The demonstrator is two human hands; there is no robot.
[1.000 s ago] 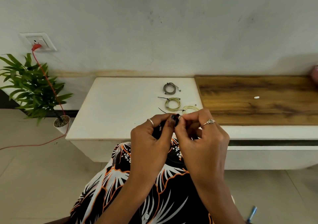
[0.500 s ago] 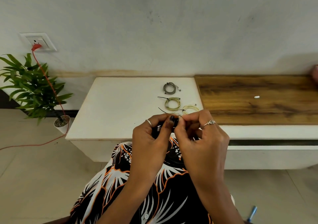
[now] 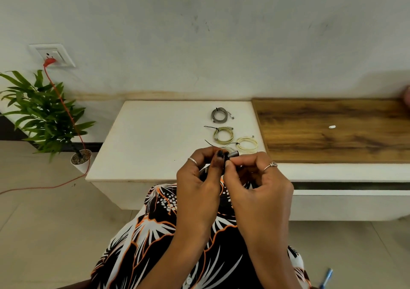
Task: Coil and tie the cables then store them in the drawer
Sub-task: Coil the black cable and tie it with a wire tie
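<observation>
Near the white worktop's [image 3: 142, 146] front edge, both hands' fingers pinch a small dark cable [image 3: 233, 154]: left hand [image 3: 199, 177], right hand [image 3: 255, 182]. It looks light and floppy, best held at the bundled loops.

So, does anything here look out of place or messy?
Mostly tidy. One small white scrap lies alone on the wooden top, and a red cord trails loose across the floor.

A grey plaster wall [image 3: 221, 33] backs a low white bench [image 3: 150, 137] on pale floor tiles [image 3: 44, 233].
</observation>
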